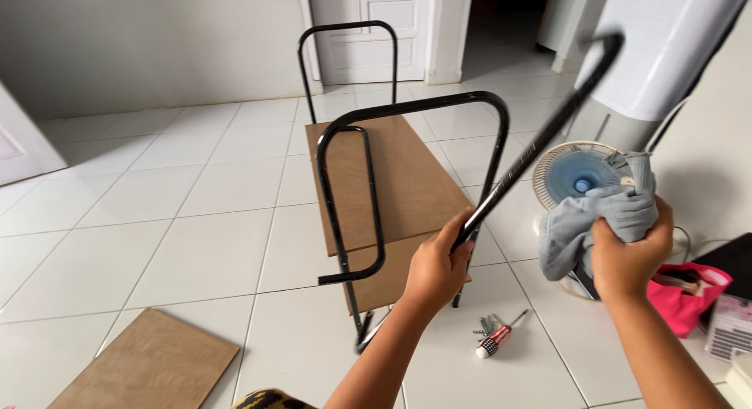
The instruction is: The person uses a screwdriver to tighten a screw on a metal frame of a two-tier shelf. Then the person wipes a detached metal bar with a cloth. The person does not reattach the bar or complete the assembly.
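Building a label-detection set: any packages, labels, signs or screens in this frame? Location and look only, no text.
Pink bag: floor at far right, below the right hand, soft pouch, bright pink, open top.
Pale box: right edge beside the pink bag, whitish, ribbed side, cut off by the frame.
No signs or screens visible; no label clear enough to tell.

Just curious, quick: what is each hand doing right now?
Left hand: closed around a long curved black metal tube.
Right hand: closed on a bunched grey cloth.
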